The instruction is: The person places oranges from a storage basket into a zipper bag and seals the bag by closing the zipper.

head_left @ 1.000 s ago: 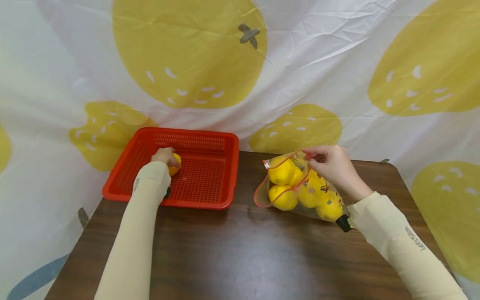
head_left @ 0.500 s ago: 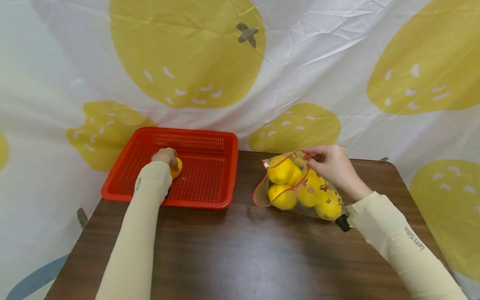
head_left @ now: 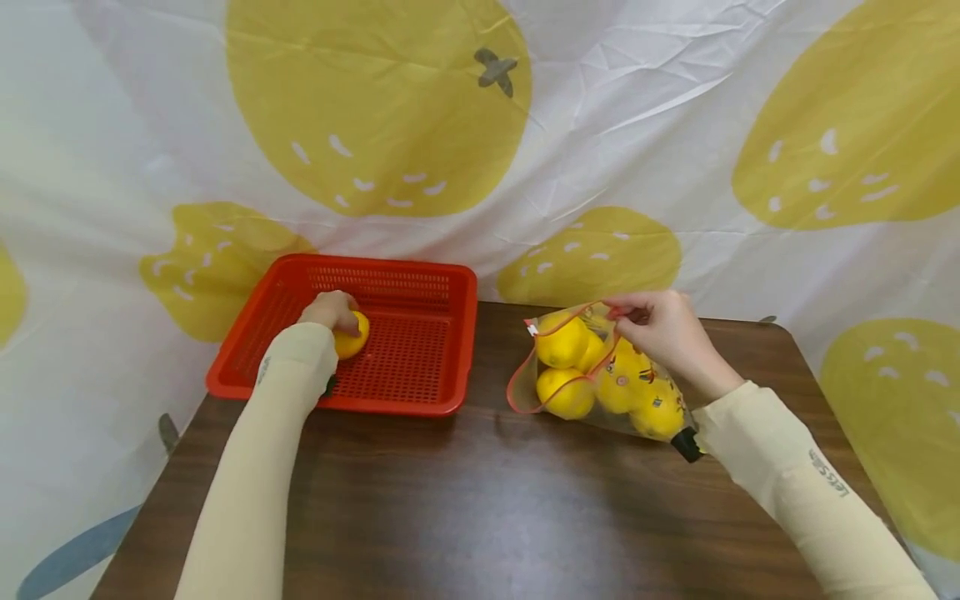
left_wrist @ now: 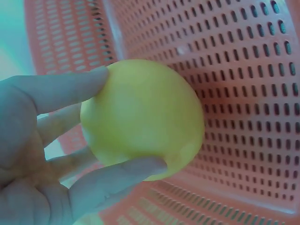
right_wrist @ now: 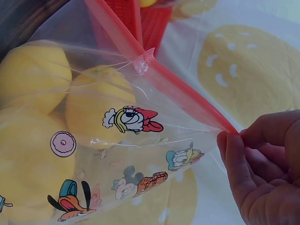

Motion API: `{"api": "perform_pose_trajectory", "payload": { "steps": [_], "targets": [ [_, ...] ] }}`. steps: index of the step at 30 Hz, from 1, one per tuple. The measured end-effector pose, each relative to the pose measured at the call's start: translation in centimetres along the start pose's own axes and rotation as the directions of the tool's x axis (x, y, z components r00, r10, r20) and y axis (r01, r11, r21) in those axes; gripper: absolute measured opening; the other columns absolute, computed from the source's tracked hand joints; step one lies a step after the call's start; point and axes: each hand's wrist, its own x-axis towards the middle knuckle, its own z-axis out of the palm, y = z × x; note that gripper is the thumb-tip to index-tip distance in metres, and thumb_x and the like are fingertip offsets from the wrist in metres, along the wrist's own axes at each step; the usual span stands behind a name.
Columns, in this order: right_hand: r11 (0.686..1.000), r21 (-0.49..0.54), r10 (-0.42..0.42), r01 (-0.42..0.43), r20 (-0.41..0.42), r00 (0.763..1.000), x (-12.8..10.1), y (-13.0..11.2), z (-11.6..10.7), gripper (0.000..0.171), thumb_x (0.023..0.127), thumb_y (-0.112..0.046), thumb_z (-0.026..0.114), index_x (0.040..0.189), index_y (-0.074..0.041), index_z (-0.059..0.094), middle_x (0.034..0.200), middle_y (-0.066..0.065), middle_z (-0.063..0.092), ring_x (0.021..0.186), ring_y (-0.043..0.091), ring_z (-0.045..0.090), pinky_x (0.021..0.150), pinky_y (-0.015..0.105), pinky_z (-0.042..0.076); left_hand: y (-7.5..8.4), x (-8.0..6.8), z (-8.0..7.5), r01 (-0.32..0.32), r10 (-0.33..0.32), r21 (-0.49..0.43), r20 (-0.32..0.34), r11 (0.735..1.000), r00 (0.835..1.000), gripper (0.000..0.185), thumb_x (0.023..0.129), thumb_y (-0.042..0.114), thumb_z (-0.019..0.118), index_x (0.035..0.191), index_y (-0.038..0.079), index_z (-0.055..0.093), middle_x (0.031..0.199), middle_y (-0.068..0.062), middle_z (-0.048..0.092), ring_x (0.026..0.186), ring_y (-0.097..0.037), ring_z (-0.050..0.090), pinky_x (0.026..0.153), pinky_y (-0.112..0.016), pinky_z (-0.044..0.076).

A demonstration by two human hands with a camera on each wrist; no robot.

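Note:
In the red plastic basket (head_left: 393, 407), my left hand (head_left: 324, 311) grips a round yellow fruit that looks like a lemon (head_left: 351, 340). The left wrist view shows the thumb and fingers spread around that lemon (left_wrist: 143, 115), with the basket's slotted wall and floor behind it. On the right, my right hand (head_left: 664, 327) pinches the red zip edge (right_wrist: 187, 96) of a clear zip bag (head_left: 622, 382) between thumb and forefinger. Cartoon prints cover the bag, and its mouth gapes toward the left. Several lemons (head_left: 564, 345) lie inside it.
Both stand on a dark brown wooden table (head_left: 480, 500), the basket at the back left and the bag at the back right. A white cloth (head_left: 585, 125) with large yellow fruit prints hangs right behind the table. A black band (head_left: 686, 444) shows at the right cuff.
My left hand and sleeve have shifted slightly left, and more of the lemon in its grip shows now. The right hand and the bag have stayed in place.

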Motion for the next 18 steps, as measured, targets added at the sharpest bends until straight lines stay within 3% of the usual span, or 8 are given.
{"api": "perform_pose_trajectory", "payload": {
  "steps": [4, 11, 18],
  "targets": [
    [1.0, -0.009, 0.001, -0.001, 0.002, 1.0, 0.2, 0.0, 0.0, 0.029, 0.083, -0.001, 0.054, 0.11, -0.002, 0.065, 0.091, 0.014, 0.068, 0.063, 0.025, 0.059, 0.044, 0.026, 0.043, 0.5, -0.5, -0.6, -0.117, 0.118, 0.017, -0.068, 0.993, 0.991, 0.054, 0.082, 0.017, 0.062, 0.13, 0.001, 0.045, 0.131, -0.026, 0.04, 0.104, -0.034, 0.046, 0.079, -0.042, 0.046],
    [1.0, -0.016, -0.013, 0.013, 0.007, 1.0, 0.4, 0.0, -0.1, 0.029, 0.084, -0.001, 0.054, 0.111, -0.001, 0.065, 0.092, 0.014, 0.068, 0.063, 0.025, 0.059, 0.045, 0.026, 0.044, 2.0, -1.9, -0.8, -0.27, 0.259, -0.084, -0.123, 0.959, 0.958, 0.057, 0.082, 0.018, 0.063, 0.134, 0.004, 0.042, 0.128, -0.024, 0.042, 0.094, -0.033, 0.052, 0.062, -0.036, 0.052],
    [1.0, -0.018, -0.016, 0.016, 0.006, 1.0, 0.4, 0.1, -0.1, 0.029, 0.083, -0.001, 0.054, 0.11, -0.001, 0.065, 0.091, 0.013, 0.068, 0.061, 0.022, 0.058, 0.044, 0.026, 0.044, 4.3, -3.3, -0.3, -0.433, 0.413, -0.084, -0.186, 0.898, 0.892, 0.057, 0.081, 0.018, 0.067, 0.132, 0.005, 0.045, 0.125, -0.022, 0.044, 0.099, -0.035, 0.052, 0.058, -0.034, 0.053]
  ]
}}
